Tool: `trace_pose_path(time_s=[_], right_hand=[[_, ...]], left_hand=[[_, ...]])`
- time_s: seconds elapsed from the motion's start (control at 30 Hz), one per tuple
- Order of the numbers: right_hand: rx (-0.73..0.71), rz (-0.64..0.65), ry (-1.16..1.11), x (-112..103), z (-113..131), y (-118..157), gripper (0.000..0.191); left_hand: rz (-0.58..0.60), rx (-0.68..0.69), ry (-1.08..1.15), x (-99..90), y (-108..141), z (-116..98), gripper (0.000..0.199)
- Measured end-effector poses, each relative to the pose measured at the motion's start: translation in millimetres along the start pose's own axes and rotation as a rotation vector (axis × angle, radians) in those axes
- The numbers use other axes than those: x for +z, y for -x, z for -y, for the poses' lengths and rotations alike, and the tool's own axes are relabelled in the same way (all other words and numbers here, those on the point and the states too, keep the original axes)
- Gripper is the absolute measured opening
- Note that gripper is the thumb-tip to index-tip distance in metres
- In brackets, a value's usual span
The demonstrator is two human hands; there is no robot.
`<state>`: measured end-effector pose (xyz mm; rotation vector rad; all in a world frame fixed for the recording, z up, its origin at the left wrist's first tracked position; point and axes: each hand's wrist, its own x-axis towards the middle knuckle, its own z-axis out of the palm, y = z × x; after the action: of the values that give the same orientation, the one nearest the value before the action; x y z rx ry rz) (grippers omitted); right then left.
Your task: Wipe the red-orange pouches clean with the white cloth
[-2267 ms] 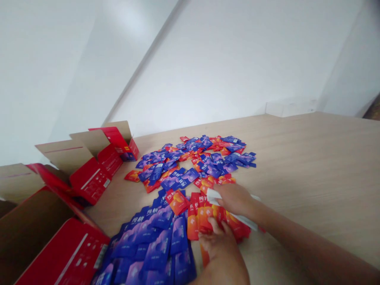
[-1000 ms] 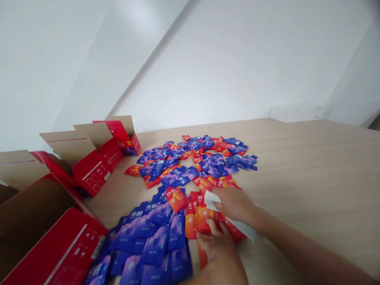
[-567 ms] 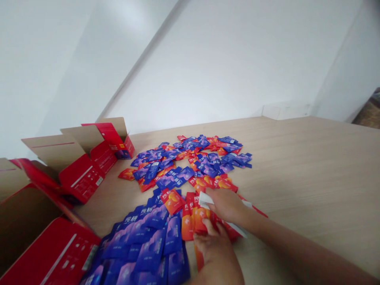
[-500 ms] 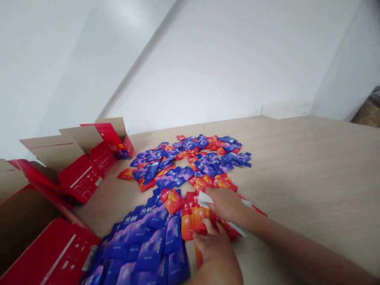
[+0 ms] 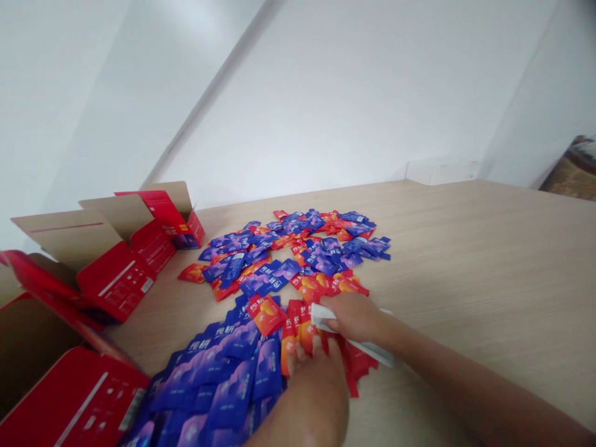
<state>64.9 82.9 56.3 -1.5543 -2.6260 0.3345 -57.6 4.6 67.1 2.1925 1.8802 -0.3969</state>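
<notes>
My left hand (image 5: 319, 388) reaches in from the bottom, its fingers spread over red and orange sachets (image 5: 305, 329) that lie overlapping in a row. Just beyond it, my right hand (image 5: 351, 315) grips a flat white piece (image 5: 379, 352), perhaps paper or thin film, which sticks out on both sides of the hand. More red sachets (image 5: 356, 366) show beneath the white piece. To the left of my hands, blue-purple sachets (image 5: 209, 372) are laid in overlapping rows, with a single red sachet (image 5: 266, 315) on their upper end.
Farther back, a loose heap of mixed blue and red sachets (image 5: 321, 254) is spread over the wooden table (image 5: 456, 248). Several red cardboard boxes with raised flaps, one box nearest me (image 5: 79, 397), line the left side. A white box (image 5: 440, 171) stands by the wall.
My left hand has shifted left and farther forward over the red sachets. The white piece has tilted slightly in my right hand, and the view has moved a little.
</notes>
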Motion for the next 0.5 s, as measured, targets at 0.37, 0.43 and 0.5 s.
trace_pose_path(time_s=[0.37, 0.43, 0.5], right_hand=[[0.071, -0.065, -0.037, -22, 1, 7, 0.040], [-0.018, 0.000, -0.031, -18, 2, 8, 0.035], [-0.076, 0.035, -0.026, -9, 2, 6, 0.033]], left_hand=[[0.163, -0.052, 0.063, 30.6, -12, -12, 0.078], [0.167, -0.067, 0.074, 31.2, -13, -12, 0.077], [0.140, -0.102, 0.061, 34.3, -15, -14, 0.071]])
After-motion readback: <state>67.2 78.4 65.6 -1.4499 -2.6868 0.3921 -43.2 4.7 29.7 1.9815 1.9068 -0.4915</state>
